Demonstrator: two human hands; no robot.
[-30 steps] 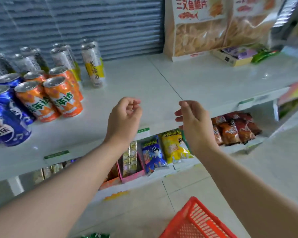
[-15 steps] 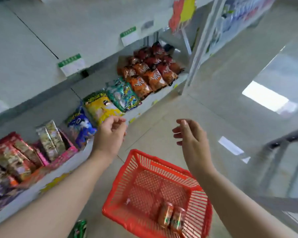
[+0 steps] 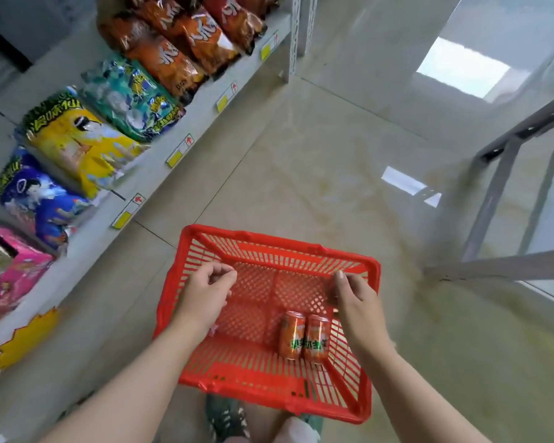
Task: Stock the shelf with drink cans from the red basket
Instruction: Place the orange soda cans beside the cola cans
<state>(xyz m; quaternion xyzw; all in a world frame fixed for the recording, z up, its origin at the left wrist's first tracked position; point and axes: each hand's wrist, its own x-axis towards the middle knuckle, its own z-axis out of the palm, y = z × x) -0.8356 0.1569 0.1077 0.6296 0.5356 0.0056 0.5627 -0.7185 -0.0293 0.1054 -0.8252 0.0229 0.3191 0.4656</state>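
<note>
**Both hands over the basket, two cans inside**

- Red basket: on the tiled floor, lower centre of the frame.
- Cans: two orange drink cans, one touching the other, lying on the basket bottom at its right side. Each has a band with green characters, too blurred to read.
- Left hand: over the basket's left half, fingers loosely curled, nothing in it.
- Right hand: over the right half, just above the cans, fingers bent downward, nothing in it. No contact with the cans visible.
- Bottom shelf: runs up the left of the frame, with a blue bag, a yellow bag, a teal bag and orange bags. Printed characters are large but smeared.
- Price tags on the shelf edge: yellow patch, red arrow, text unreadable.
- Pink box: far left.
</note>
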